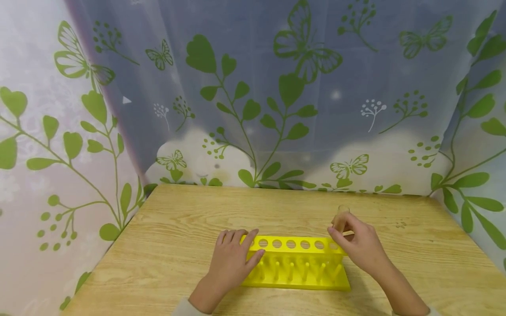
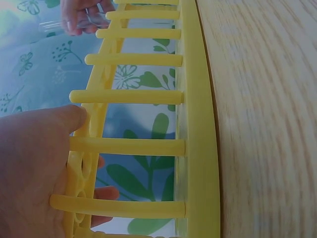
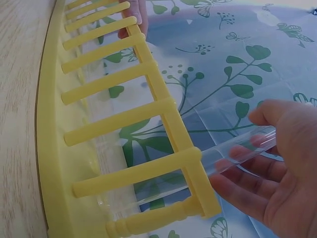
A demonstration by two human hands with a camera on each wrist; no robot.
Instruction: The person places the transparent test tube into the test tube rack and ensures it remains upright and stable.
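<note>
A yellow test tube rack [image 1: 300, 284] stands on the wooden table, with a row of holes along its top bar and upright pegs below. My left hand [image 1: 234, 259] holds the left end of the top bar, thumb on the near side and fingers behind, as the left wrist view shows. At the rack's right end my right hand [image 1: 361, 241] has its fingers around the upper part of a clear glass test tube [image 3: 233, 148]. The tube's lower part runs down through the end hole, behind the last peg [image 3: 136, 174].
The wooden table [image 1: 189, 210] extends around the rack. Small clear bits [image 1: 401, 224] lie on it at the right. A curtain [image 1: 253, 96] printed with green leaves and butterflies hangs behind the table and along both sides.
</note>
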